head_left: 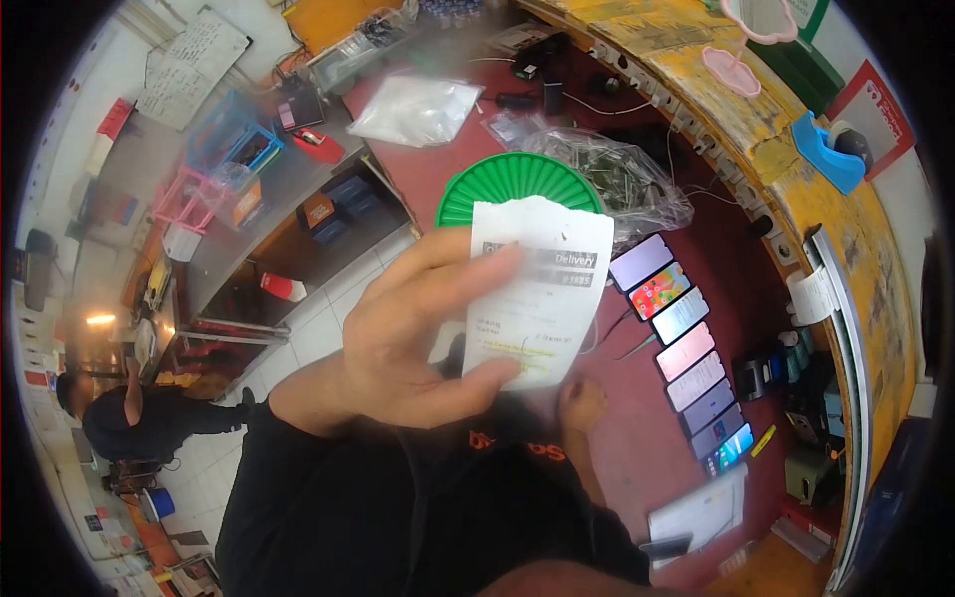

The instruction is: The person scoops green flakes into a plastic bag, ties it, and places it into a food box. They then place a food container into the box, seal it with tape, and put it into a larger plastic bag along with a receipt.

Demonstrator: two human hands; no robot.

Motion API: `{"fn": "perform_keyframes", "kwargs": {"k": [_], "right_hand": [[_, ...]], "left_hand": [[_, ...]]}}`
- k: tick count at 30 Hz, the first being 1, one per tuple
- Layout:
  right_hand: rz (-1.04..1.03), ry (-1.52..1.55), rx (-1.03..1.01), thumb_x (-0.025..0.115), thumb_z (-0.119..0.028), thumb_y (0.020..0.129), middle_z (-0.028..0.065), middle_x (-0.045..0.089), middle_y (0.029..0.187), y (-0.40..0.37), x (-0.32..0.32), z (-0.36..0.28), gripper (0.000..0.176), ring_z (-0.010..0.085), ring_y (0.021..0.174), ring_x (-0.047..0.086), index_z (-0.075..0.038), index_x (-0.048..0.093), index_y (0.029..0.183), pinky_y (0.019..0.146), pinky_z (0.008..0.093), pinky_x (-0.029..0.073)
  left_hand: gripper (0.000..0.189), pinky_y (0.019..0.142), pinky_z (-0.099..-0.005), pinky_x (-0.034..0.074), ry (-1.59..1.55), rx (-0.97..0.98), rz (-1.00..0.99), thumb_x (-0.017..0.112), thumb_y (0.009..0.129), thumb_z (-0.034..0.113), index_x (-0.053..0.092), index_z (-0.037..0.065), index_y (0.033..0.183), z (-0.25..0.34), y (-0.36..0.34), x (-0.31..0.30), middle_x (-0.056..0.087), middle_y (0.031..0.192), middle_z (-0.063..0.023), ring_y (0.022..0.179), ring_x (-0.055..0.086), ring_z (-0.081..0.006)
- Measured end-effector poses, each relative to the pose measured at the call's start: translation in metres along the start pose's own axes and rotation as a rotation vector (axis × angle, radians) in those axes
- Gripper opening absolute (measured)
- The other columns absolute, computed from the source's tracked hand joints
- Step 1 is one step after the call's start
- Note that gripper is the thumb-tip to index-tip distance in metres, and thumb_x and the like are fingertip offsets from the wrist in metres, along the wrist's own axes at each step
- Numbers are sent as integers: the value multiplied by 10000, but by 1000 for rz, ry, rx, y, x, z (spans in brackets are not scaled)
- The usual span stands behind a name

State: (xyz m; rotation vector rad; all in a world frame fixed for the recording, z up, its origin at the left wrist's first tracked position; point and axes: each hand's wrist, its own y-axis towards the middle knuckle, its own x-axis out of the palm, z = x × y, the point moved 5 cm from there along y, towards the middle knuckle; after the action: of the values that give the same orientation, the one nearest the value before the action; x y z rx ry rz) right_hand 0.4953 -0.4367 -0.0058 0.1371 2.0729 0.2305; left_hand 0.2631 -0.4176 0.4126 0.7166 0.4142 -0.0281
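My left hand (403,333) holds up a white paper receipt (542,318) in front of me, thumb and fingers closed on its left side. It reads "Delivery" in a dark band, with a number below and yellow marking near the bottom. A round green ribbed plastic item (517,179) is partly hidden behind the receipt. My right hand (582,406) rests by the edge of the red tabletop (622,428), its fingers curled and nothing visible in them. To its right, several smartphones (691,348) with lit screens lie in a slanting row.
A clear plastic bag (627,179) with dark green contents lies behind the green item; a white plastic bag (418,109) is farther left. White papers (701,512) and a yellow pen (763,441) lie at right. Another person (144,413) is at far left.
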Motion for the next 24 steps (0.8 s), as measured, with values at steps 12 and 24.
{"fn": "perform_keyframes", "kwargs": {"k": [12,24], "right_hand": [[166,241,278,598,-68,811,81,597,825,-39,-29,19,125,176,736,557,-24,606,928,674,295,459],[-94,788,-306,568,17,850,79,553,870,-15,101,-298,69,155,833,526,40,568,915,763,280,444]], "left_hand": [[701,907,-343,417,7,40,122,768,691,186,471,-70,1272,-11,-53,-132,495,1222,-223,1071,530,-294],[955,1008,-365,335,-489,130,336,791,646,501,393,-6,1351,-9,-213,-411,473,1287,-166,1209,441,-252]]}}
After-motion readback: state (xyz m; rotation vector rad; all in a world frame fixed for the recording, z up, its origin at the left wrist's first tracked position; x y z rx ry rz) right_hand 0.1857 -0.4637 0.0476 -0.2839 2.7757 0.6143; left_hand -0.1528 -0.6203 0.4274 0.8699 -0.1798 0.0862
